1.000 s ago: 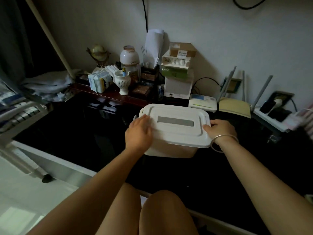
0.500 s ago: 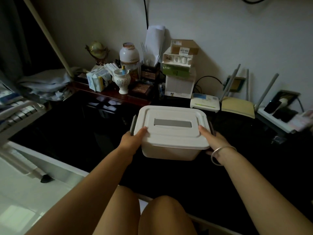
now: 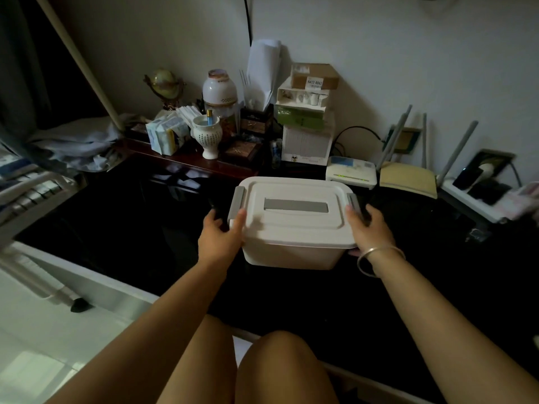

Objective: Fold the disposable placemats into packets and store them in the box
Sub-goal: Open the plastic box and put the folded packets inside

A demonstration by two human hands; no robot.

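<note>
A white plastic storage box point(image 3: 291, 255) with its lid point(image 3: 294, 225) on stands on the black table, a grey handle recess in the lid's middle. Grey latches sit at both ends of the lid. My left hand point(image 3: 220, 236) grips the left end, thumb on top by the left latch point(image 3: 235, 206), fingers down the side. My right hand point(image 3: 369, 228), with a metal bangle on the wrist, grips the right end at the right latch point(image 3: 354, 204). No placemats are visible.
Behind the box are a white modem point(image 3: 350, 172), a router with antennas point(image 3: 408, 182), stacked cartons point(image 3: 306, 123), a white cup point(image 3: 205, 135), a jar and a globe on a wooden tray. A white frame runs along the left edge. My knees are below.
Both hands slid from the lid's top down to its ends and now hold the latch areas. The box sits slightly nearer me and looks squared up.
</note>
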